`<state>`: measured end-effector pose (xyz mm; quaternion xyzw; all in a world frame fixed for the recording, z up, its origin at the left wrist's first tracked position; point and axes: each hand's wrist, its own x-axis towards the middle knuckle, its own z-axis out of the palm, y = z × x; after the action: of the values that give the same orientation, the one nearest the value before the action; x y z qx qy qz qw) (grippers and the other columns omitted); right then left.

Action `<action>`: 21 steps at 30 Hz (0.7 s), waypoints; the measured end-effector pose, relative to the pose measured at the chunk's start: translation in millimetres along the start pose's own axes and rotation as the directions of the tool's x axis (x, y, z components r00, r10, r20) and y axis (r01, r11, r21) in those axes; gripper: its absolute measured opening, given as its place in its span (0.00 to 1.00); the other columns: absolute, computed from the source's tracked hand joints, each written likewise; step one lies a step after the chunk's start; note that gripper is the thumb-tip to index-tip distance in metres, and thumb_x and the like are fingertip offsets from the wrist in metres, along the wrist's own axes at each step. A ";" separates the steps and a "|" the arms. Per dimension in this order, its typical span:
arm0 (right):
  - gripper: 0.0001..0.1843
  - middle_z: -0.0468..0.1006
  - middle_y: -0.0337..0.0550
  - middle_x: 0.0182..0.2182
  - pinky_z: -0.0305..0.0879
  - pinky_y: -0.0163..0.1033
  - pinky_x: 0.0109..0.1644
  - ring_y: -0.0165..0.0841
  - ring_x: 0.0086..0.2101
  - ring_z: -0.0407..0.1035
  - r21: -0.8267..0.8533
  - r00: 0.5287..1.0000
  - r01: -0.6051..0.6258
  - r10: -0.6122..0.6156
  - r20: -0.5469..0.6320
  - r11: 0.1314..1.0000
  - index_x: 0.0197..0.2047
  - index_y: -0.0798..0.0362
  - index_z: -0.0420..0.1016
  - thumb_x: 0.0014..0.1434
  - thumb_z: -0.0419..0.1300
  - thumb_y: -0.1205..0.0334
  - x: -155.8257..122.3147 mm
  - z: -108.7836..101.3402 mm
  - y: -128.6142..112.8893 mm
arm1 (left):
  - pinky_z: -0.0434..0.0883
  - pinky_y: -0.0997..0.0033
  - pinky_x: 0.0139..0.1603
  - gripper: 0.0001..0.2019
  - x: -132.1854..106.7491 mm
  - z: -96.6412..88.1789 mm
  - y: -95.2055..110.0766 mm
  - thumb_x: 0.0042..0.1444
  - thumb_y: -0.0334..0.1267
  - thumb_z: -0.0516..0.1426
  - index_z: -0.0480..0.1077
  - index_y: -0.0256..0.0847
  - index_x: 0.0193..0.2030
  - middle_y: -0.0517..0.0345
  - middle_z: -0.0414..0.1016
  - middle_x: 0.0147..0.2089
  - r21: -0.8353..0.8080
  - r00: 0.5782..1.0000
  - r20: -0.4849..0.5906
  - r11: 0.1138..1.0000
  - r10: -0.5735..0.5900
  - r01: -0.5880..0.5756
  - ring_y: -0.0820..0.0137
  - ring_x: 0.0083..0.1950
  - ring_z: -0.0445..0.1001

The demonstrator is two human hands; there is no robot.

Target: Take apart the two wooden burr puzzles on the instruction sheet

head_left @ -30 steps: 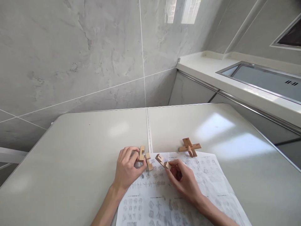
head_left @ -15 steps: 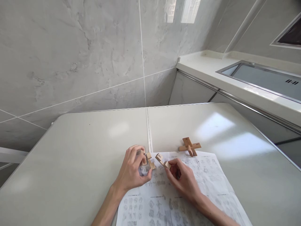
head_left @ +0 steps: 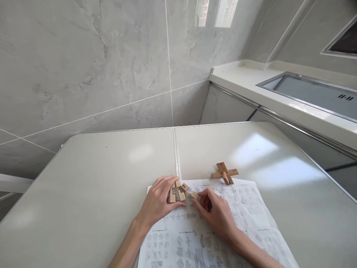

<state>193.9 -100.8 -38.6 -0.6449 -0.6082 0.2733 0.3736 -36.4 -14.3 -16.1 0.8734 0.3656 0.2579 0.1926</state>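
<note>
My left hand (head_left: 158, 203) pinches two joined notched wooden puzzle pieces (head_left: 175, 191) over the top edge of a printed instruction sheet (head_left: 212, 230). My right hand (head_left: 216, 212) grips a third notched wooden bar (head_left: 190, 191) and holds its end against the left hand's pieces. Both hands are closed on wood, close together near the table's middle seam. A partly built wooden cross (head_left: 224, 173) lies on the table just beyond the sheet's top edge, to the right of my hands.
The pale table (head_left: 111, 167) has a seam down its middle and stands against a grey tiled wall. A white counter with a steel sink (head_left: 312, 93) runs along the right, beyond the table's edge.
My left hand has turned its two pieces and lowered them toward the sheet. My right hand has brought its bar leftward until it meets them. The wooden cross has not moved.
</note>
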 end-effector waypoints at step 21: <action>0.17 0.69 0.32 0.19 0.53 0.35 0.26 0.29 0.19 0.64 -0.219 0.976 0.208 -0.219 -0.022 0.953 0.32 0.48 0.64 0.71 0.62 0.53 -3.8 3.2 -2.2 | 0.71 0.53 0.57 0.36 4.5 -4.0 13.0 0.56 0.46 0.72 0.63 0.47 0.67 0.52 0.78 0.55 -0.025 0.992 0.109 0.998 0.061 -0.058 0.56 0.53 0.76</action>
<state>189.7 -104.1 -39.1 -0.6182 -0.6914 0.1488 0.3429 -29.1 -19.0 -4.7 0.8945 0.3254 0.2192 0.2142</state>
